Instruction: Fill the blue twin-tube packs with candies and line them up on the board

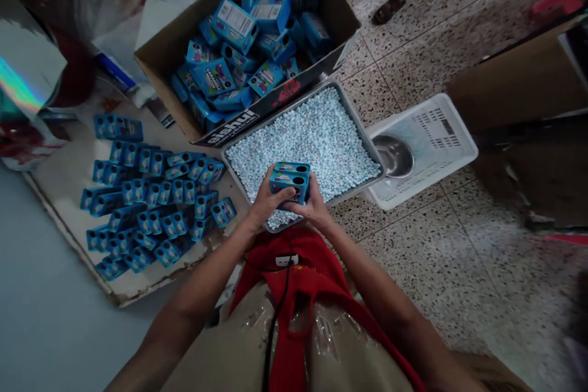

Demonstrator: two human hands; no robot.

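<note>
Two small blue boxes, each with a dark round hole on its top face, are held side by side above the near part of a grey tray. My left hand closes on their left side, its thumb across the front. On the right side my right hand grips the same boxes, fingers partly hidden behind and beneath them. Small pale blue and white pellets fill the tray. Rows of similar blue boxes stand on the table to the left.
A large cardboard box full of blue boxes sits behind the tray. To the right, a white plastic basket holds a metal bowl. A person's foot rests on the speckled floor farther back.
</note>
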